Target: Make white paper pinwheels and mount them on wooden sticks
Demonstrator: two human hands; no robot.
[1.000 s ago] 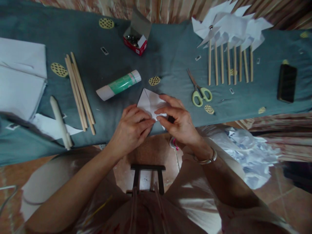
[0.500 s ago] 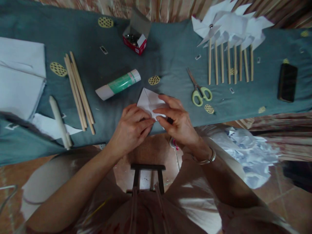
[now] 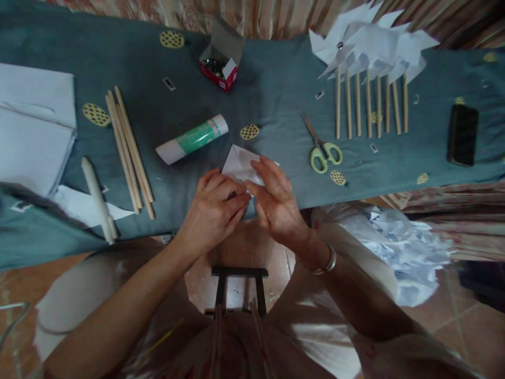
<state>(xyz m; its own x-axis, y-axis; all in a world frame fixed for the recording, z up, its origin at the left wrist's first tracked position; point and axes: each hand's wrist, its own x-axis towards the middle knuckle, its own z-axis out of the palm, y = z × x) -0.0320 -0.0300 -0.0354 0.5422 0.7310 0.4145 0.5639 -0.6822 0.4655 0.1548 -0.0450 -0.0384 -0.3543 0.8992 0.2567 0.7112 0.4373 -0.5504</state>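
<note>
A folded sheet of white paper (image 3: 239, 163) with crease lines lies at the table's near edge, between my hands. My left hand (image 3: 215, 208) is closed on its lower left part, thumb and fingers pressed together near the middle. My right hand (image 3: 276, 202) bends over the paper's right side, its fingertips on the sheet close to my left fingers. The fingers cover much of the paper's lower half. Just beyond lies a green and white tube (image 3: 195, 138). Scissors (image 3: 321, 150) with light green handles rest to the right.
Several paper pinwheels (image 3: 371, 45) on sticks lie at the back right, a phone (image 3: 463, 134) at far right. An open red box (image 3: 219, 73) holds small metal pieces. Leftward are wooden sticks (image 3: 128, 152), a white pen-like tool (image 3: 97, 197) and stacked paper (image 3: 35, 142).
My right hand has shifted slightly left, its fingers drawing closer together over the paper. My left hand keeps its hold in nearly the same place.
</note>
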